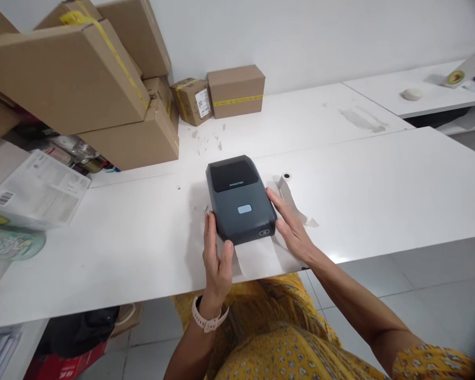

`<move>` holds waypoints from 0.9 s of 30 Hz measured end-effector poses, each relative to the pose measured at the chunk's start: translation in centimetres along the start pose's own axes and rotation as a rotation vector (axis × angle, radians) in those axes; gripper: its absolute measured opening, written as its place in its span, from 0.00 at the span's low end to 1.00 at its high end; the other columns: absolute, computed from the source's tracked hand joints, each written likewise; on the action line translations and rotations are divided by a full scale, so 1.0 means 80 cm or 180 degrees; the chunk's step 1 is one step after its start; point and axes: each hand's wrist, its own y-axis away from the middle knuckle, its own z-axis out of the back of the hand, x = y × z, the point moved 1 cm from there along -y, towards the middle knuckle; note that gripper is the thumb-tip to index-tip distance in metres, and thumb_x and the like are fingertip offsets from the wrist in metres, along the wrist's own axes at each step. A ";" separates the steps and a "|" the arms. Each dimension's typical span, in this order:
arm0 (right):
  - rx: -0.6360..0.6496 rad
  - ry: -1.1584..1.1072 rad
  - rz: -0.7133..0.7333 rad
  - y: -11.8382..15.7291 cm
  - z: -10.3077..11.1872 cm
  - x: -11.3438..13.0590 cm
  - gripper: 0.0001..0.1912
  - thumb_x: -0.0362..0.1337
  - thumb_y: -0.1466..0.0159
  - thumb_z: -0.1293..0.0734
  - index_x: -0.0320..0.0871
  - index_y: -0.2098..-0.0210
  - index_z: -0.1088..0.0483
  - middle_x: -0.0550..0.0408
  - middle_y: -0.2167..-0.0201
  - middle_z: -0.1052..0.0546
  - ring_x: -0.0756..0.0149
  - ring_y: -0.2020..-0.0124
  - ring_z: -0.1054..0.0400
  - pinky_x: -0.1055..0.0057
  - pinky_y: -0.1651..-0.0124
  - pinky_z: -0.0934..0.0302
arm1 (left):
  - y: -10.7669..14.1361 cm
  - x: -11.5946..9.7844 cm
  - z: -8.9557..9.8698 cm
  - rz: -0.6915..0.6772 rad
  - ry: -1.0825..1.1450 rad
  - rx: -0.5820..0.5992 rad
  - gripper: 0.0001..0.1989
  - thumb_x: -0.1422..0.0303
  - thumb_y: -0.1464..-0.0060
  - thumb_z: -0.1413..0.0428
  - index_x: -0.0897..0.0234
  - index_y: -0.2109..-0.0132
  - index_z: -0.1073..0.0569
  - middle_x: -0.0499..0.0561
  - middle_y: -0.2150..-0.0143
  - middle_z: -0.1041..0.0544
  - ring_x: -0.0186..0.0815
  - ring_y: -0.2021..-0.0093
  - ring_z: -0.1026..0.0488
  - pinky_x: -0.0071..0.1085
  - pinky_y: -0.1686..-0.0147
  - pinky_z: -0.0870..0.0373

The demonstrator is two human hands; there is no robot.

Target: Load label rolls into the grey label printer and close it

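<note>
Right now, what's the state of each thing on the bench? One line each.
Dark grey label printer: lid closed, white paper strip sticking out the front.
Left hand: open, flat against printer's left front corner.
Right hand: open, resting along printer's right side.
Small white paper roll: partly unrolled, lying right of printer.
Brown cardboard boxes: closed, yellow-taped.

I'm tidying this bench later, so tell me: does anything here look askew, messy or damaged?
Yes. The big cardboard boxes at the back left are stacked crooked and tilted. Grey smudges mark the white table at the back. The printer between the left hand and right hand looks undamaged.
</note>
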 end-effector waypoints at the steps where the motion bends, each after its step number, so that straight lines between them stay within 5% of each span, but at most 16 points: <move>1: -0.0022 -0.0008 -0.0003 0.000 -0.002 0.001 0.31 0.55 0.24 0.46 0.62 0.24 0.52 0.55 0.22 0.46 0.55 0.21 0.52 0.44 0.22 0.51 | -0.001 0.000 0.000 -0.0002 0.0116 -0.0021 0.31 0.56 0.29 0.50 0.50 0.24 0.46 0.50 0.20 0.49 0.46 0.20 0.53 0.46 0.22 0.52; 6: -0.0118 0.0043 0.0161 -0.013 0.008 0.012 0.31 0.57 0.24 0.48 0.63 0.24 0.50 0.55 0.23 0.43 0.52 0.22 0.49 0.42 0.23 0.49 | -0.013 -0.008 0.002 -0.0277 0.0545 -0.0176 0.30 0.58 0.30 0.49 0.50 0.25 0.44 0.52 0.22 0.42 0.45 0.22 0.45 0.44 0.24 0.45; 9: -0.0132 0.0270 0.0335 -0.044 0.023 0.031 0.34 0.61 0.26 0.50 0.60 0.24 0.49 0.51 0.24 0.40 0.48 0.24 0.46 0.41 0.24 0.48 | -0.045 -0.023 0.010 -0.0610 0.0656 -0.0219 0.30 0.57 0.31 0.48 0.52 0.26 0.42 0.55 0.24 0.37 0.46 0.24 0.42 0.45 0.25 0.43; 13: -0.0388 0.0545 0.0699 -0.125 0.035 0.058 0.37 0.64 0.27 0.51 0.55 0.27 0.44 0.50 0.27 0.37 0.47 0.25 0.45 0.41 0.25 0.48 | -0.118 -0.032 0.021 -0.0947 0.0730 -0.0630 0.25 0.55 0.31 0.47 0.57 0.32 0.33 0.58 0.35 0.24 0.46 0.30 0.30 0.47 0.28 0.39; 17: -0.0665 0.0564 0.0876 -0.218 0.039 0.067 0.39 0.67 0.27 0.57 0.52 0.31 0.39 0.51 0.33 0.30 0.49 0.29 0.38 0.43 0.27 0.44 | -0.168 -0.009 0.019 -0.0542 0.0315 -0.0594 0.28 0.55 0.37 0.40 0.58 0.34 0.33 0.60 0.37 0.23 0.47 0.32 0.29 0.45 0.35 0.32; 22: -0.0725 0.0617 0.0701 -0.312 0.041 0.050 0.42 0.71 0.30 0.57 0.50 0.38 0.34 0.52 0.39 0.26 0.51 0.32 0.35 0.50 0.27 0.44 | -0.165 0.023 0.012 -0.0001 -0.0092 -0.0090 0.29 0.62 0.42 0.39 0.58 0.35 0.33 0.60 0.32 0.30 0.47 0.34 0.30 0.42 0.43 0.27; 27: -0.0599 0.0597 0.0498 -0.373 0.036 0.026 0.46 0.71 0.31 0.61 0.45 0.45 0.31 0.51 0.46 0.24 0.52 0.35 0.32 0.49 0.29 0.44 | -0.157 0.025 0.013 0.0089 -0.0410 0.0285 0.35 0.67 0.46 0.39 0.56 0.32 0.36 0.59 0.28 0.36 0.47 0.35 0.32 0.43 0.42 0.28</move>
